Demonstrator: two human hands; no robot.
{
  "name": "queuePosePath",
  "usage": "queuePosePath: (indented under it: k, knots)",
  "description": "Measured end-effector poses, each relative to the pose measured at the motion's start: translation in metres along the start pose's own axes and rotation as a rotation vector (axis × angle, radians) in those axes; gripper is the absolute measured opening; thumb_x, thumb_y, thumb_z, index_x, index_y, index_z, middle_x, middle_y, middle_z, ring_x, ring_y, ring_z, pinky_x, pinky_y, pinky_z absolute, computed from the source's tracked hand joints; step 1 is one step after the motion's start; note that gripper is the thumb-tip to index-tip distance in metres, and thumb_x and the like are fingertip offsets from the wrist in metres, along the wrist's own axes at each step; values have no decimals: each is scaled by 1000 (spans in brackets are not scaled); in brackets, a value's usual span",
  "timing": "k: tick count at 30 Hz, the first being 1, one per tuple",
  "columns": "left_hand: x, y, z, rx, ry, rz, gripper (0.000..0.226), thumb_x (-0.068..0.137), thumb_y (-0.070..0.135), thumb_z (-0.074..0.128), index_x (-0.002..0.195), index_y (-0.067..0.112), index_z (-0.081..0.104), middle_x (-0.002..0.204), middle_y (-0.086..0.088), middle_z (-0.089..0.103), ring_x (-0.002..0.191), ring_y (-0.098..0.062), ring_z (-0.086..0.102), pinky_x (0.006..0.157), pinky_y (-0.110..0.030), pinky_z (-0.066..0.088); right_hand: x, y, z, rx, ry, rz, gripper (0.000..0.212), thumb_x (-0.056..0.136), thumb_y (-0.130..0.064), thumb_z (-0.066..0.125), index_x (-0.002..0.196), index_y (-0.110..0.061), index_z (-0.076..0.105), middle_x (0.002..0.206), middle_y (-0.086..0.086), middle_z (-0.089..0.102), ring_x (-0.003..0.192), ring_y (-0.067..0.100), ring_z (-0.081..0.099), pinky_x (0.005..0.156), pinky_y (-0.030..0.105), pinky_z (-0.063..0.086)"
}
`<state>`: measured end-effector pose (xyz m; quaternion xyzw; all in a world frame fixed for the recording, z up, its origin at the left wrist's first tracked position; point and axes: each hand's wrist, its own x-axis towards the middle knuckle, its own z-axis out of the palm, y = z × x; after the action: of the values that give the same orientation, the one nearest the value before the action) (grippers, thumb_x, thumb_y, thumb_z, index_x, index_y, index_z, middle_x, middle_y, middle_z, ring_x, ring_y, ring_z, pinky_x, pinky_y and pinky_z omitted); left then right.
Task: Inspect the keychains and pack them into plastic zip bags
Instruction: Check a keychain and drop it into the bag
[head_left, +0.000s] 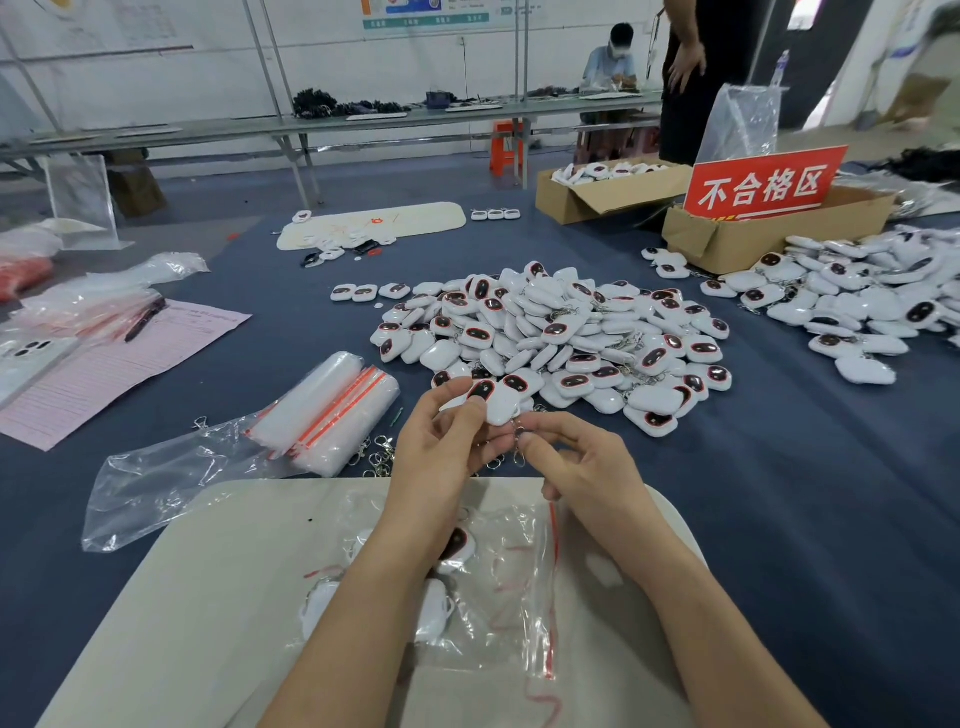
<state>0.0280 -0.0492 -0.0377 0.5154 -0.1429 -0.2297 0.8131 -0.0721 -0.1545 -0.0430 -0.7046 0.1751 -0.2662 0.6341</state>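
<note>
Factory packing floor: keychain heaps, reject sign

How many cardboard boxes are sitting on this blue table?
2. The far box, open and full of white keychains, sits at far right; the near box, bearing the red sign, sits beside it, closer. Others may be hidden.

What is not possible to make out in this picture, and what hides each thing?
Head view only:
- Ring of the held keychain: fingers of the right hand cover most of it.
- Back of that keychain: it faces the left hand.
- Keychains in the zip bag: left forearm and shiny plastic hide them; number unclear.
- Pink form: writing too small.
- Box contents: red sign blocks them.
</note>
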Motion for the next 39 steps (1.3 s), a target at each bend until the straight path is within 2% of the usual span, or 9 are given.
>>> queuePosePath:
  k: [8,12,18,25,29,33,35,37,39]
  knots:
    - [1,0,-1,-37,4,5,21,100,9,58,121,11,60,113,-32,66,90,-30,75,74,-30,61,-1,1,-1,-12,-39,3,21,92,-15,70,101,-34,73,88,-12,75,50,4,52,56,15,48]
    - [2,-2,-3,-22,-5,1,23,100,9,57,118,18,66,94,-20,69,80,-23,73,71,-28,60,0,1,-1,-32,-19,19,24,94,-11,66,103,-32,72,83,-13,74,49,4,53,58,14,48]
    - [4,-2,-2,93,42,-31,29,98,10,47,107,20,73,66,-2,65,62,-16,63,62,-30,57,1,0,-9,177,59,64,19,99,-15,59,107,-23,76,83,-4,73,57,10,54,60,20,50]
    - [1,0,0,84,34,-36,22,101,14,51,109,12,71,66,-3,59,61,-15,63,60,-27,56,3,3,-9,211,72,69,21,99,-13,59,103,-24,76,82,-2,73,58,11,54,56,21,48]
    - [0,-2,-1,121,-19,-9,22,99,27,62,97,8,72,68,1,58,64,-14,64,62,-25,56,3,2,-4,137,58,19,23,96,-16,64,101,-36,75,87,-7,73,64,8,62,57,21,51]
    - [-5,-2,0,281,-98,44,50,86,49,66,93,0,71,61,-6,64,53,-16,60,55,-24,53,0,3,1,-28,41,-51,28,94,-16,68,97,-43,70,83,-11,70,62,5,62,55,20,51]
    - [-8,0,0,352,-102,74,61,83,59,63,77,-2,62,53,-10,58,44,-18,53,49,-24,46,-1,2,0,11,45,-36,17,94,-20,69,93,-37,72,74,-8,69,61,5,60,55,21,51]
    - [-10,1,1,403,-100,77,61,85,63,58,63,6,51,48,-13,53,39,-19,47,44,-23,42,-1,1,-2,52,51,-9,9,95,-25,67,88,-27,73,68,-5,67,59,6,58,55,20,50]
    - [-11,2,1,424,-103,64,60,91,61,54,61,9,50,47,-16,52,39,-19,46,42,-24,41,-1,-1,-3,56,44,3,21,97,-28,64,79,-21,71,65,-4,66,57,7,56,55,19,48]
